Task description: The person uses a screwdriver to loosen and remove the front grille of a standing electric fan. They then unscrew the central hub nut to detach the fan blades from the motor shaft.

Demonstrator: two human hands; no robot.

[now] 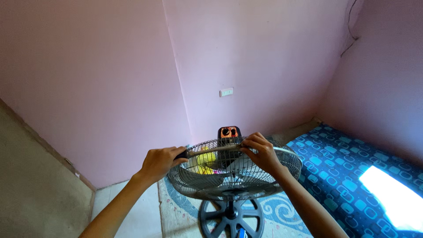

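Our left grip (162, 161) is wrapped around the near rim of the wire fan guard (233, 169), and our right grip (261, 151) pinches its rim farther along. Below stands the round fan base (231, 216) on a patterned rug (282, 211). Beyond, an orange control box (229, 132), then the pink wall (246, 57).

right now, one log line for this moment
left hand: grips fan grille rim | right hand: grips rim near motor box | fan on round base, rug
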